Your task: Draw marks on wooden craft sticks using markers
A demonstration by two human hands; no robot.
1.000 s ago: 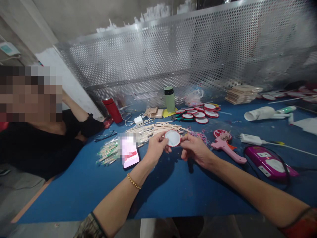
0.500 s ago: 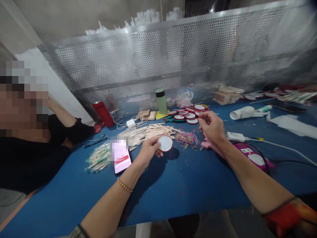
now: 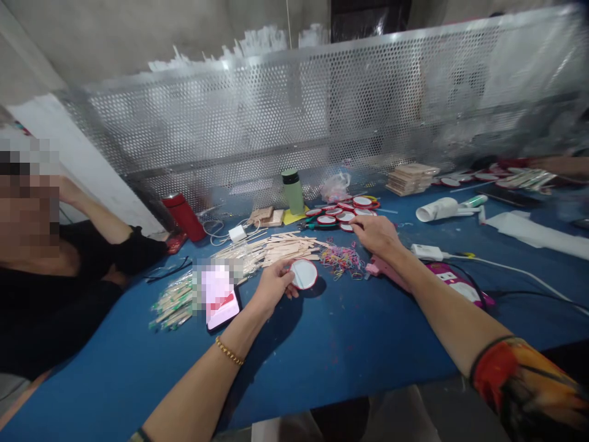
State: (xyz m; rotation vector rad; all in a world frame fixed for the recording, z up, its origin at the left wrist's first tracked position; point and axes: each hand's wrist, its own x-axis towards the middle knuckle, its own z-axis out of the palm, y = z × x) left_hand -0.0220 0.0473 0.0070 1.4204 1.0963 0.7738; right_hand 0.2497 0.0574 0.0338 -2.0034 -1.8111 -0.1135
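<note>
Sticks with green ends [image 3: 172,305] lie far to the left of the heap of bright bands [image 3: 343,261], and a lit phone [image 3: 221,301] is just beside them, a bit closer to the heap. Next I see the person's left hand [image 3: 278,282], near the heap on its left side. Its thumb and fingers are closed on the edge of a white disc [image 3: 305,274] with a red rim. That disc is just left of the heap, face up, with a shadow next to it. A soft pinch on the rim seems best to me, so the white part gets no finger marks. Plain wooden sticks [image 3: 289,245] are spread behind the disc, to the left of the bands.

More red-rimmed discs [image 3: 326,219] sit in a bunch behind the heap. The right hand [image 3: 355,226] bends over the right end of that bunch, behind the heap and a little to its right. Its fingertips are close together, but I can't tell if they pinch anything. Slow fingers would be good here, I think, because a bump could make the bunch slide. Right of the heap is a pink tool [image 3: 389,272], partly under the right arm, so that arm should be kept high.
</note>
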